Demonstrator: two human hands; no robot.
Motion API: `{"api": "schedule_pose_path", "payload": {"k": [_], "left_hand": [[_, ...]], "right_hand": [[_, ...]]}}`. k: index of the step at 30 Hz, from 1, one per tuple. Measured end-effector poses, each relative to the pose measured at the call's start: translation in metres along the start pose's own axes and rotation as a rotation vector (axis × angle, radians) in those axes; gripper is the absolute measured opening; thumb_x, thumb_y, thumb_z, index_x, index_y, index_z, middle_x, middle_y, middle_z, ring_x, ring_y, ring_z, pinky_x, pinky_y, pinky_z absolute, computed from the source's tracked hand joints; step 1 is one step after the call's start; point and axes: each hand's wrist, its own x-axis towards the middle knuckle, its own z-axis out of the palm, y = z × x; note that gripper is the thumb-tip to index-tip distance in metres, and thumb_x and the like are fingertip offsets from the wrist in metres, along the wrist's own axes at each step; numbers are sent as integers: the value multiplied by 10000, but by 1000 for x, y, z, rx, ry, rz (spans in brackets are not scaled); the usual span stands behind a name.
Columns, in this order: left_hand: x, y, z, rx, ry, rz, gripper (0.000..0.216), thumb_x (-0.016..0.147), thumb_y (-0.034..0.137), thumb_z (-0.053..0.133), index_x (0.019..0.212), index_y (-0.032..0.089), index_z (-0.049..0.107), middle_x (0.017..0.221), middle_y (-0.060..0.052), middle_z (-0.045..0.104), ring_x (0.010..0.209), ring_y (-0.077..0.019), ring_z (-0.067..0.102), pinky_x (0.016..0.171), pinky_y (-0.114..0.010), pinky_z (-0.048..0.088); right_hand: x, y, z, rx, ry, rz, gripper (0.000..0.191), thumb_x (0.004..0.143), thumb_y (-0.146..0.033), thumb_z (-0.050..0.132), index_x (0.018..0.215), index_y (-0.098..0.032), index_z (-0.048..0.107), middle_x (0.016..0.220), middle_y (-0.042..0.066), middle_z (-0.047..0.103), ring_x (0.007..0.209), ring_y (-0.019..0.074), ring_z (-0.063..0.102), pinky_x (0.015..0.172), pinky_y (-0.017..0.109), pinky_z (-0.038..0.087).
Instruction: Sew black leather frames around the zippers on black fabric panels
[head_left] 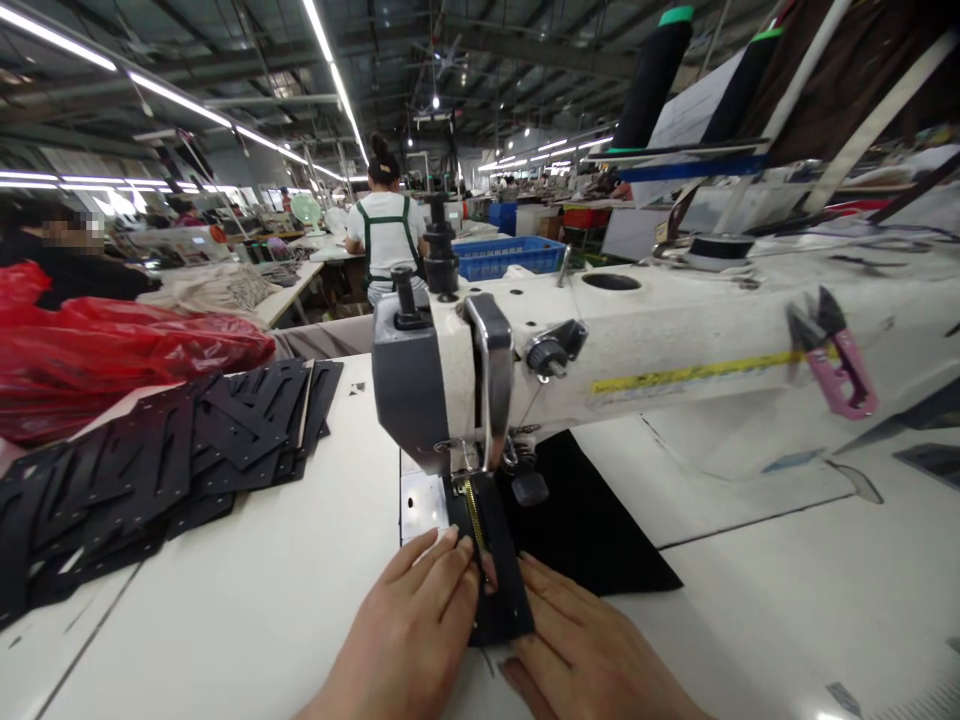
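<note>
A black piece with a gold-toothed zipper [474, 512] lies under the presser foot of a white and grey sewing machine [409, 385]. Its zipper pull [489, 572] hangs toward me. My left hand [420, 615] rests flat along the piece's left side, fingers stretched forward and close together, its thumb out of sight. At the right edge and near corner, my right hand [574, 635] has its fingers against the piece, thumb tucked low, appearing to grip it. A flat black sheet [592, 520] spreads on the table to the right, partly behind the machine head.
Several black cut frames [225, 430] are heaped on the left, beside a red plastic bag [127, 340]. Pink-handled thread snips [847, 370] sit on the machine arm. Thread cones [652, 85] stand above right. A blue crate [502, 258] and a seated person [386, 230] are beyond.
</note>
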Motion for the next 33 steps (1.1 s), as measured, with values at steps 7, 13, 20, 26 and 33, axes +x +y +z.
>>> {"api": "schedule_pose_path", "payload": {"k": [7,13,20,26,33], "left_hand": [[4,-13,8,3,18,1,341,945,136,263,890,102,597,920,-102,648,855,-195,628,763,-347,540],[14,-22,11,-63,-36,-68,269,931,133,318,895,103,583,858,-89,615,814,-189,599,774,-351,520],[6,-26,11,-85,-99,-128,225,864,90,395,1016,106,561,985,-139,585,985,-245,558,847,-422,500],[-3,-13,4,-58,6,-66,252,919,130,329,989,150,570,912,-72,620,923,-183,602,882,-379,495],[-7,-18,23,-13,24,-84,212,897,124,382,975,162,575,886,-51,611,856,-174,609,867,-373,490]], "right_hand": [[14,11,1,84,-59,-8,321,882,-102,358,1039,-78,637,1047,141,642,1006,238,590,901,358,485],[27,19,0,144,-134,21,325,856,-79,366,1059,-64,620,1084,165,617,1035,256,562,935,399,452],[31,22,-2,187,-142,39,331,845,-50,361,1038,-97,626,1031,122,640,998,226,570,920,385,465],[22,17,-2,90,-74,-19,325,868,-61,348,1013,-73,638,993,120,652,988,234,572,924,386,464],[29,19,-4,178,-121,32,313,857,-62,362,956,-92,657,948,102,656,973,216,569,950,349,437]]}}
